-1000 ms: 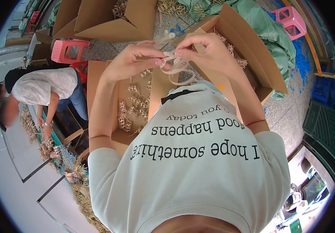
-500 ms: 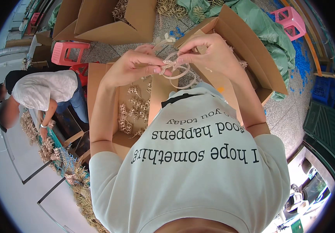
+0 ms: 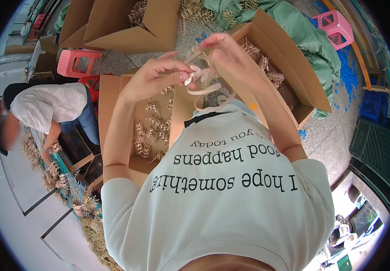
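Left hand [image 3: 161, 74] pinches the pale band [image 3: 198, 74], held up over the boxes' edges. Loops point chestward; knot's long axis roughly sideways. Right hand [image 3: 231, 58]: fingers parted beside band, can't tell grip. Floor [image 3: 328, 135] open at right.

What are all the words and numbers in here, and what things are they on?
White T-shirt: three lines of black lettering, upside down in the picture; the big ones are readable, but I don't copy printed words.
Small green panel, lower right: any marks are too small to read.
Looped pale strips in the left hand: no letters I can make out.
Numbers: none I can make out.
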Tool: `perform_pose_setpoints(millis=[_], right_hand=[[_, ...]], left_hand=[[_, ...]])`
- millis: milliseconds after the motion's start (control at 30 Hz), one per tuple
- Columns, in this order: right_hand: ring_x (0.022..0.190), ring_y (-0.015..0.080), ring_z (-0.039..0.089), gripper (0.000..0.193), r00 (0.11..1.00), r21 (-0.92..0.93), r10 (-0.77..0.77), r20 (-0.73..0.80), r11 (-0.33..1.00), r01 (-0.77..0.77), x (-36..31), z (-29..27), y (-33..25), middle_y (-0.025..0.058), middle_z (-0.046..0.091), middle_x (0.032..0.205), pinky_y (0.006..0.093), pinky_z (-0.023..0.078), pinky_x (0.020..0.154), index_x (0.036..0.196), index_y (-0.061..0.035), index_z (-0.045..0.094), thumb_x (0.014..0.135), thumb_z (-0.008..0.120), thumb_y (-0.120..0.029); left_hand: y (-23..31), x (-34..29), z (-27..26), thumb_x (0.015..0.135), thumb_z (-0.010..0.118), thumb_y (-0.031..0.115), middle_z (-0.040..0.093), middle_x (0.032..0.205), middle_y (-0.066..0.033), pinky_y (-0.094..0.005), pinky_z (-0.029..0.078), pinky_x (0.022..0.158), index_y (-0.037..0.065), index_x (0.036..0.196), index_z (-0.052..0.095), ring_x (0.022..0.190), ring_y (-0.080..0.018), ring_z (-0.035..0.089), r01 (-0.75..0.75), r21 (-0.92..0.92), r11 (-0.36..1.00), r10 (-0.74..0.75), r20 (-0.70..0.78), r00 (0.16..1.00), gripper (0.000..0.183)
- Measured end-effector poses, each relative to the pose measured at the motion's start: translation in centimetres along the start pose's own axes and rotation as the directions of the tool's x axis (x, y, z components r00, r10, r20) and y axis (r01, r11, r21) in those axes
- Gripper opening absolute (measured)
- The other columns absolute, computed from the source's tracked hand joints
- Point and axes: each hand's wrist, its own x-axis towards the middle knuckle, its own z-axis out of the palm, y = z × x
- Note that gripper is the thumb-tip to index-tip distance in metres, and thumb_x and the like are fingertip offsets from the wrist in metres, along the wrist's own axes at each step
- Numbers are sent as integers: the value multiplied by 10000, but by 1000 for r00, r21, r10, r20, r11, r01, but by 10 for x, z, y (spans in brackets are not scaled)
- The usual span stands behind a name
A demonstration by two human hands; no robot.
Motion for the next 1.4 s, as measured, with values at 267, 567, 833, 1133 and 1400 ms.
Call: perform_pose_setpoints(millis=[267,567,833,1133,1400], right_hand=[[720,99,546,245,889,171,326,322,903,-393,-3,-40,3,18,588,746,233,431,673,846,-26,602,857,572,-268],[629,41,527,82,964,-254,213,161,952,-168,-1,-19,-37,2,605,665,174,399,555,756,-25,650,727,704,-80],[866,99,517,126,903,-42,93,419,996,-83,6,-17,-7,58,534,999,248,421,782,879,-6,619,818,621,-115],[926,130,473,139,906,-463,95,414,878,120,7,-4,-17,39,476,962,273,386,807,880,-45,606,833,596,-176],[895,129,555,398,939,-213,273,209,950,-229,0,-57,16,53,614,990,244,426,812,958,-16,631,874,508,-386]], left_hand=[[-7,-6,-5,844,581,152,680,796,-22,-433,160,1047,74,914,653,819,-115,612,-82,-6,997,81,-59,995,127],[-9,-19,-9,826,590,100,674,770,-44,-420,175,1034,57,909,650,788,-122,586,-187,39,982,188,-30,982,111],[-1,-15,-2,818,572,61,653,816,-56,-390,204,1016,33,925,637,831,-146,554,-141,-185,973,134,-48,990,128],[4,4,-8,790,635,123,624,894,-62,-277,422,817,2,954,627,871,-133,554,298,-283,912,-270,136,953,205],[-1,-12,-3,779,670,111,628,878,-63,-234,455,695,-10,933,649,774,-116,580,98,-132,986,-100,-13,995,197]])
